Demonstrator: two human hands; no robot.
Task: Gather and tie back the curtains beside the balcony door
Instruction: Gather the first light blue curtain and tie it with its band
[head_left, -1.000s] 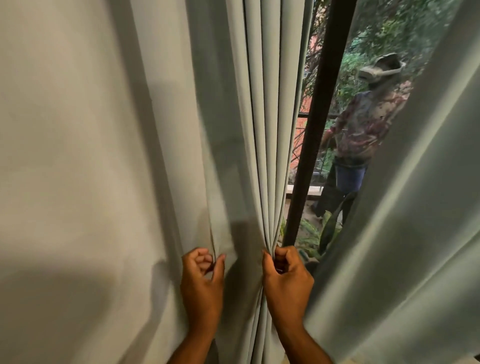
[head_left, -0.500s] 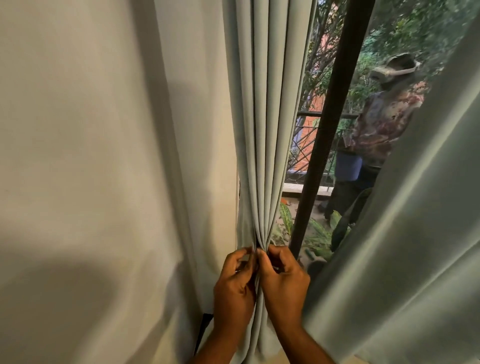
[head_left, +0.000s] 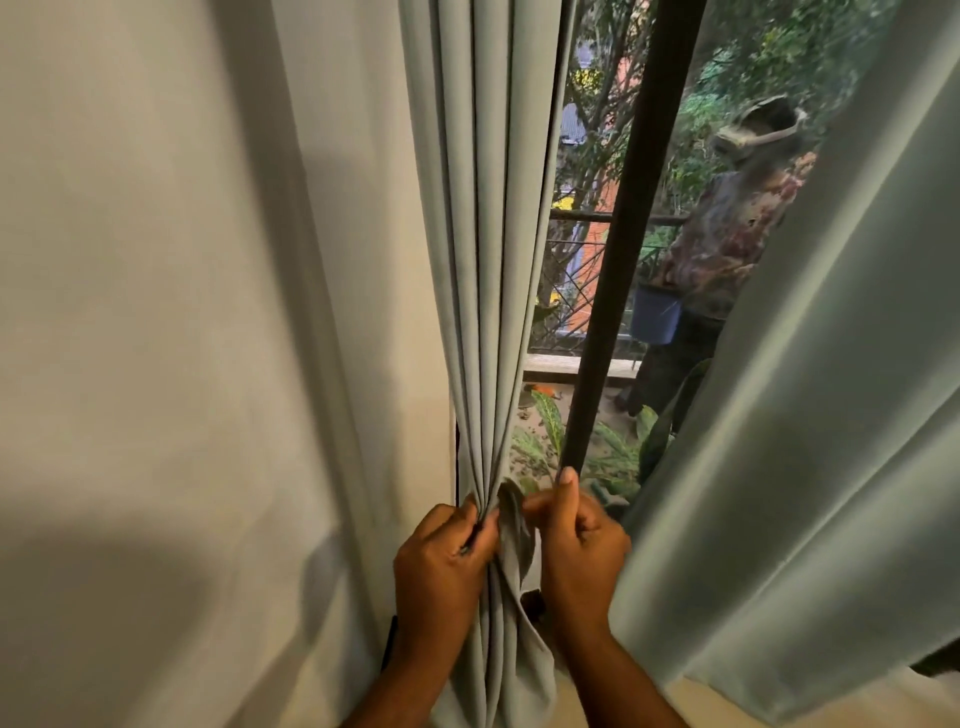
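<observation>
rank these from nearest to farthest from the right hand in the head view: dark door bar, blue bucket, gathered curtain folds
From the right hand:
1. gathered curtain folds, in its grip, just left
2. dark door bar, just above its raised finger
3. blue bucket, outside, upper right

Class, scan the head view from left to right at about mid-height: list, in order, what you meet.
Pale wall → gathered curtain pleats → balcony railing → dark door frame bar → blue bucket → person on the balcony → right curtain.
</observation>
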